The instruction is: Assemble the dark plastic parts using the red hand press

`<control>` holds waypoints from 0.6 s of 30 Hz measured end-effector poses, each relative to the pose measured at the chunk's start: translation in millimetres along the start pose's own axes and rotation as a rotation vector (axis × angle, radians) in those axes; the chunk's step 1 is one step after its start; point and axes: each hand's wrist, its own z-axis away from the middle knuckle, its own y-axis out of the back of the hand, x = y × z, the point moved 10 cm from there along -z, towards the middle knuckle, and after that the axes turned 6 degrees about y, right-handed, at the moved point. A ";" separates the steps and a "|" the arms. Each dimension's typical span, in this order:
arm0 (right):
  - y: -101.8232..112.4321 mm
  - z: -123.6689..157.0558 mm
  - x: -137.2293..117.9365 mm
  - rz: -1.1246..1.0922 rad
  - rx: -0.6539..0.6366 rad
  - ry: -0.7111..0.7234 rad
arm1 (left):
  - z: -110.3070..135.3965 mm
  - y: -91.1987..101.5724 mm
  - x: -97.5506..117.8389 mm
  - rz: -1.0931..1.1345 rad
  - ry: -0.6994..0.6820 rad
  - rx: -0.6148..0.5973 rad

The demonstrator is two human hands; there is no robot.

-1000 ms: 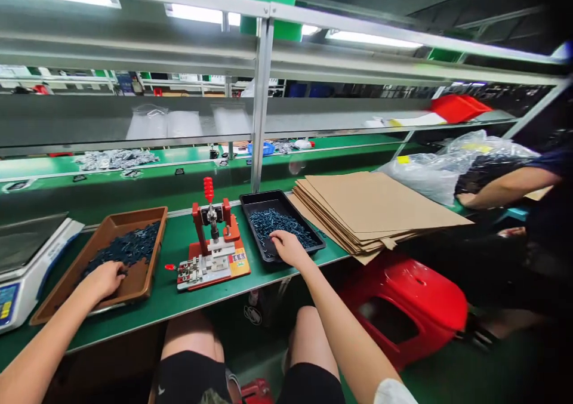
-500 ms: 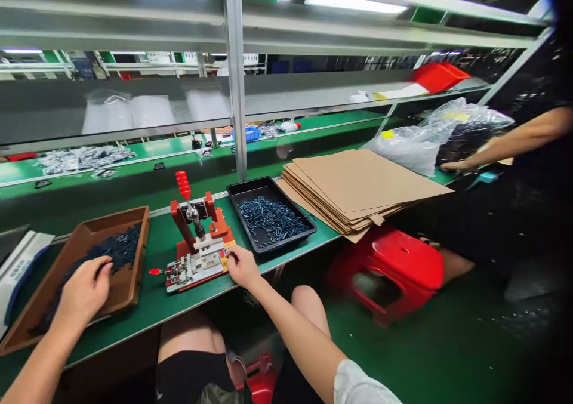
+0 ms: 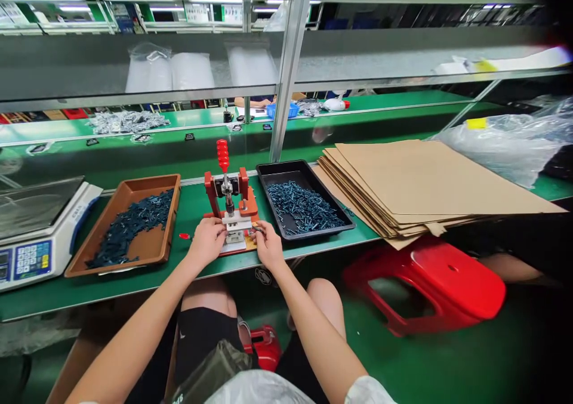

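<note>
1. A digital bench scale (image 3: 40, 231) stands at the far left, its keypad toward the person.
2. Just right of it, a brown tray (image 3: 134, 183) holds a loose drift of dark blue parts (image 3: 129, 231). A forearm swinging wide could catch the tray and spill them.
3. The left hand (image 3: 206, 243) is curled, its fingers against the front of the press base. It may be steadying something there, but whether it grips anything cannot be told. A small red-tipped lever (image 3: 184, 236) lies just beside it.
4. Between the hands stands a benchtop toggle press (image 3: 230, 195), its red-knobbed handle raised. Working that handle with fingers under the ram could pinch them, and a crooked part could be crushed.
5. The right hand (image 3: 268, 246) is pinched closed at the base's right edge. Anything held is too small to make out, and a loose pinch could drop it.
6. Near that hand, a black tray (image 3: 304, 165) holds dark blue screw-like parts (image 3: 304, 207).
7. Further right, a stack of cardboard sheets (image 3: 425, 183) overhangs the bench above a red plastic stool (image 3: 425, 284). A bump could slide it off.
</note>
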 end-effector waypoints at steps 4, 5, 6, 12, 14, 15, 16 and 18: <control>5.4 -3.4 -17.5 0.111 0.018 0.087 | -3.4 -18.8 0.5 -0.042 0.068 -0.037; 6.5 -3.8 -22.2 0.137 0.024 0.115 | -3.4 -20.5 0.5 -0.064 0.076 -0.041; 7.0 -3.8 -25.5 0.152 0.027 0.136 | -3.6 -21.0 0.6 -0.081 0.083 -0.042; -0.8 -3.8 -12.3 0.069 -0.041 0.049 | -8.0 -22.4 0.3 -0.088 0.139 -0.086; -4.8 -5.7 -3.0 -0.009 -0.082 -0.031 | -8.8 -21.2 -0.4 -0.099 0.166 -0.083; -7.3 -7.6 -1.1 -0.030 -0.108 -0.049 | -8.8 -20.3 -0.1 -0.105 0.168 -0.081; -9.8 -10.1 -2.0 -0.027 -0.136 -0.041 | -8.5 -19.5 0.4 -0.105 0.161 -0.083; -14.6 -16.5 -7.5 0.042 -0.180 0.016 | -7.3 -19.8 2.2 -0.087 0.125 -0.113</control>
